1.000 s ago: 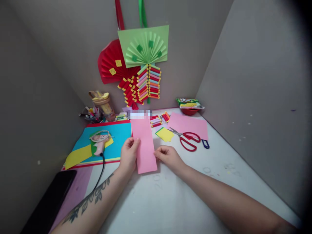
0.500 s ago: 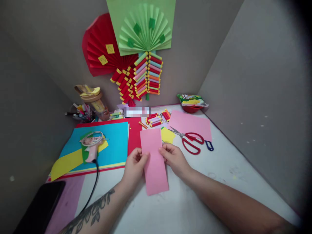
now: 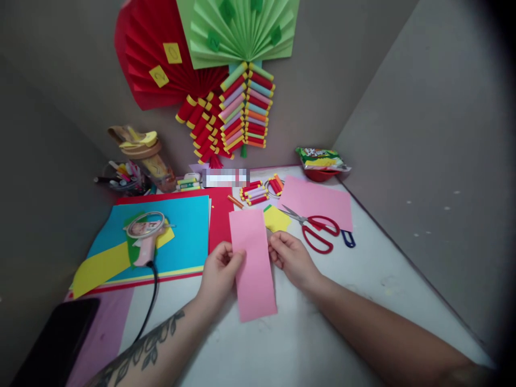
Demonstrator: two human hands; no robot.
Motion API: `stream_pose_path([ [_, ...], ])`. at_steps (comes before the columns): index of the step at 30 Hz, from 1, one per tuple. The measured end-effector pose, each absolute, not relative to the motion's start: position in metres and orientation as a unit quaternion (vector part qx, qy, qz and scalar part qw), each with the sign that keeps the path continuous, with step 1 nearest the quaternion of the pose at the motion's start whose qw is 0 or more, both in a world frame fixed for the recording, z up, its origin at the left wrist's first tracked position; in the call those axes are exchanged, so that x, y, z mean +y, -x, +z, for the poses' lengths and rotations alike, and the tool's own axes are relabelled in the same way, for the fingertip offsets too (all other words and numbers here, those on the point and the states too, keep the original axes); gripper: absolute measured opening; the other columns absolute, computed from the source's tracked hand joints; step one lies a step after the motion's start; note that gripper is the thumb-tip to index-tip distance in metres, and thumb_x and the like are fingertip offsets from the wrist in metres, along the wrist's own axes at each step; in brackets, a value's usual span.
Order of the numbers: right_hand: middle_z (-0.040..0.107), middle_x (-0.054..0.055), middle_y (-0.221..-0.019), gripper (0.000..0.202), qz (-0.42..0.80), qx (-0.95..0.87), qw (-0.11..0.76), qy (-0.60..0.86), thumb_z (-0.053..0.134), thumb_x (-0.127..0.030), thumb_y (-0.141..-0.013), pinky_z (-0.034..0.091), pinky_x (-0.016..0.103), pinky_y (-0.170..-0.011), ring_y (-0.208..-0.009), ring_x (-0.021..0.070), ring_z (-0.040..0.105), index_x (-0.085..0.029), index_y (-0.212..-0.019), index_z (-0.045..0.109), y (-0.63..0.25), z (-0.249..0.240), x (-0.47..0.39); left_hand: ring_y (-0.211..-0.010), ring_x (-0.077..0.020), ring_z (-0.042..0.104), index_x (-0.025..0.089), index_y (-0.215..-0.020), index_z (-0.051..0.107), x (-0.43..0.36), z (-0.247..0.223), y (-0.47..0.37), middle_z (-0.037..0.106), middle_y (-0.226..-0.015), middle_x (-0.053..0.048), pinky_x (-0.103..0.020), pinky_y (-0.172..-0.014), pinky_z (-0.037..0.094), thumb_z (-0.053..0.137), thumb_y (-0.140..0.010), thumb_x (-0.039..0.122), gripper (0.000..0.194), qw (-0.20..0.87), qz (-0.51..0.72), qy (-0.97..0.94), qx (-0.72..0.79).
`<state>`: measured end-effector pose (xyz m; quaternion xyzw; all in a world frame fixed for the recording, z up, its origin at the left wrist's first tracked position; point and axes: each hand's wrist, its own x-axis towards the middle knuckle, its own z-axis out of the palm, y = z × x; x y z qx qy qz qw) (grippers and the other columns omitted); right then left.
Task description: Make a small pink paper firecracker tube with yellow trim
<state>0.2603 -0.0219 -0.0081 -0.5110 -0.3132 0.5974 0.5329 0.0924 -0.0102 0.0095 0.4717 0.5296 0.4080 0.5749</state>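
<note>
A folded pink paper strip (image 3: 253, 269) stands lengthwise between my hands, a little above the white table. My left hand (image 3: 222, 269) pinches its left edge, thumb on the front face. My right hand (image 3: 289, 258) is closed at the strip's right edge, its thumb now beside the edge rather than on the face; whether the fingertips grip the paper is hard to make out. Just beyond the strip lies a yellow paper piece (image 3: 277, 220). Red-handled scissors (image 3: 318, 228) rest to the right, partly over a pink sheet (image 3: 318, 199).
Blue paper (image 3: 185, 231) at the left carries a pink-handled corded tool (image 3: 145, 247). A black object (image 3: 60, 338) lies at the near left. Small paper rolls (image 3: 255, 192), a tumbler (image 3: 155, 166), a pen holder (image 3: 124, 180) and a snack packet (image 3: 322, 159) line the back.
My right thumb has slid off the strip's face to its right edge. My left hand keeps its pinch. The camera view has shifted slightly, raising the wall decorations in the picture.
</note>
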Motion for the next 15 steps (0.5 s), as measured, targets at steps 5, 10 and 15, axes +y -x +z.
stream_pose_path([
  [5,0.046,-0.005,-0.051,0.033,0.562,-0.409,0.507,0.511,0.065,-0.049,-0.071,0.026,0.021,-0.04,-0.042,0.0072,0.035,-0.02,-0.068,0.051,-0.258,-0.0065,-0.0274,-0.055,-0.0091,0.045,0.018,-0.067,0.047,-0.0098,0.0022,-0.09,0.051,-0.062,0.003,-0.019,-0.049,0.036,0.067,-0.069,0.041,0.03,0.568,0.426,-0.473,0.521],
  [10,0.045,-0.005,-0.05,0.036,0.545,-0.417,0.506,0.523,0.066,-0.05,-0.069,0.027,0.021,-0.041,-0.043,0.0076,0.035,-0.019,-0.062,0.049,-0.2534,-0.0048,-0.0301,-0.054,-0.0083,0.044,0.018,-0.067,0.047,-0.0102,0.0016,-0.0902,0.049,-0.06,0.005,-0.019,-0.049,0.036,0.069,-0.068,0.039,0.03,0.562,0.444,-0.478,0.509],
  [15,0.045,-0.005,-0.049,0.036,0.533,-0.419,0.512,0.527,0.064,-0.05,-0.071,0.026,0.022,-0.041,-0.043,0.0077,0.035,-0.019,-0.061,0.049,-0.2521,-0.0058,-0.032,-0.055,-0.0085,0.045,0.018,-0.068,0.048,-0.0111,0.0021,-0.0902,0.05,-0.062,0.004,-0.019,-0.051,0.037,0.068,-0.069,0.037,0.027,0.557,0.445,-0.492,0.5],
])
